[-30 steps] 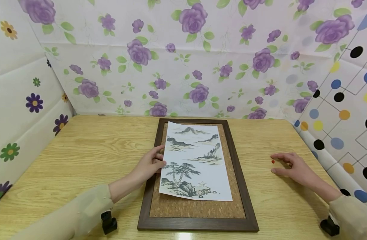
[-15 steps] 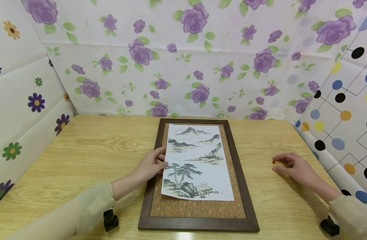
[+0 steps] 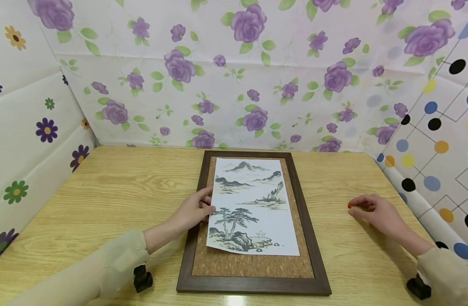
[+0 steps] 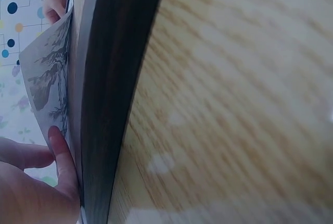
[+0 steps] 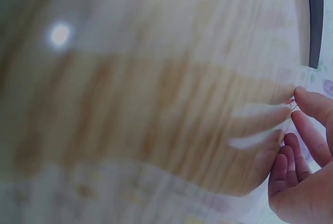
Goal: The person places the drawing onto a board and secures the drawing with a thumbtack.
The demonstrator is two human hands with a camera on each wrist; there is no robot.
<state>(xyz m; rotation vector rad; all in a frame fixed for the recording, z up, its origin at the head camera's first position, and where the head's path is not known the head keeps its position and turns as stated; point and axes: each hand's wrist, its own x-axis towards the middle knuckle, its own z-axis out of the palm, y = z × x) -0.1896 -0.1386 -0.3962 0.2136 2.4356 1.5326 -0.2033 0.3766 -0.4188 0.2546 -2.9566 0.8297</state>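
Note:
My left hand (image 3: 192, 210) pinches the left edge of a sheet of paper (image 3: 249, 204) printed with an ink landscape of mountains, pines and a pavilion. The sheet lies over a cork board (image 3: 253, 267) with a dark brown frame (image 3: 253, 285), its lower left corner slightly raised. In the left wrist view the thumb (image 4: 61, 148) presses on the printed side. To the right of the board, my right hand (image 3: 375, 212) has thumb and forefinger closed at a tiny red pin (image 3: 349, 206) at the tabletop. Its point is too small to make out.
The board stands on a glossy wooden table (image 3: 134, 182). A flower-patterned cloth wall (image 3: 226, 85) rises behind the table, with patterned side walls at left and right. Black wrist cameras (image 3: 143, 278) hang below both sleeves.
The sheet has shifted slightly right and settled flatter on the cork, with the left hand still gripping it. My right thumb and forefinger have drawn together on the red pin.

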